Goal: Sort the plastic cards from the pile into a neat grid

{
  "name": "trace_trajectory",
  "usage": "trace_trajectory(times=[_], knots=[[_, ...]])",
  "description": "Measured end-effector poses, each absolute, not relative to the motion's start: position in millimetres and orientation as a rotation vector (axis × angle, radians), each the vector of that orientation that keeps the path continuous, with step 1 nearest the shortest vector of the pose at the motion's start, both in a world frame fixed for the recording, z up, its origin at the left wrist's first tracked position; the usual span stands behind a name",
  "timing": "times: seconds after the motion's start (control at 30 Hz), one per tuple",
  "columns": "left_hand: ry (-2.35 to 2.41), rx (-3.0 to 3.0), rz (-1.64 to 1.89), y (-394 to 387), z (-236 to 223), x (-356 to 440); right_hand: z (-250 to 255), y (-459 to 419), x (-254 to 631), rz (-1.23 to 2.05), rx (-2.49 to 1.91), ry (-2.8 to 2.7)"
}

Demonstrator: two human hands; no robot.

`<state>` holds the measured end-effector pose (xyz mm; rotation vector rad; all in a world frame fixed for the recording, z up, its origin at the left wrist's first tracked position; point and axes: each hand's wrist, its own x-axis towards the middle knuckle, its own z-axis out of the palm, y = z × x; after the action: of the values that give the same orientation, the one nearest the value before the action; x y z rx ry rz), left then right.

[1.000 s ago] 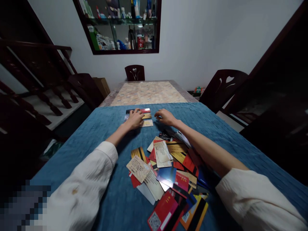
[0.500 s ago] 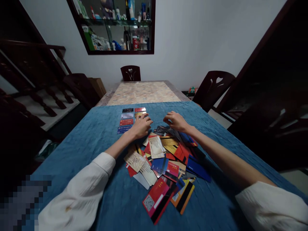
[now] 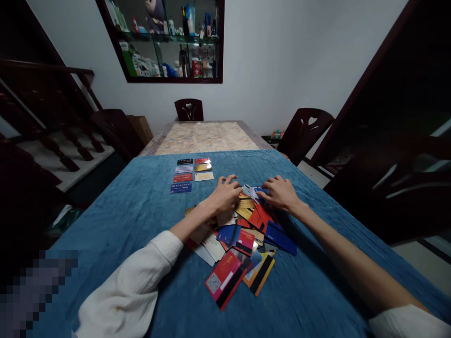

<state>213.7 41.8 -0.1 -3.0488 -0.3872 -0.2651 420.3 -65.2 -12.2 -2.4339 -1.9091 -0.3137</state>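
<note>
A loose heap of bank-type cards in red, gold, blue and white lies on the blue cloth before me. My left hand hovers at the heap's far left side, fingers bent and apart, nothing visible in them. At the far right side, my right hand has thumb and fingers about a blue card. A pale card shows between both hands. Beyond the heap to the left, two columns of cards lie face up, among them a cream card and a dark blue card. My left forearm covers part of the heap.
The blue tablecloth covers the near table; a patterned tabletop shows beyond. Dark wooden chairs stand around, one at the far end, another at right. A glass-shelved wall niche holds bottles and other goods.
My left hand has drawn back from the card columns to the heap, uncovering the cream card. My right hand has come down onto the heap's far right side, at the blue card.
</note>
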Motion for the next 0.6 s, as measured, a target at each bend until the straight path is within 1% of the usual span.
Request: trace_trajectory(times=[0.13,0.33,0.43,0.6], knots=[[-0.358,-3.046,-0.22,35.6,-3.9,216.2,-15.0,-71.8,413.3,-0.212,-2.561,-1.879],[-0.388,-3.079,-0.238,33.6,-5.6,210.4,-20.8,-71.2,404.2,-0.099,-2.563,-1.861],[-0.419,-3.089,-0.255,33.3,-7.0,207.8,-23.6,-72.0,400.3,-0.091,-2.483,-1.876],[-0.416,-3.095,-0.321,32.9,-13.8,205.2,-30.7,-76.0,396.3,-0.067,-2.231,-1.958]])
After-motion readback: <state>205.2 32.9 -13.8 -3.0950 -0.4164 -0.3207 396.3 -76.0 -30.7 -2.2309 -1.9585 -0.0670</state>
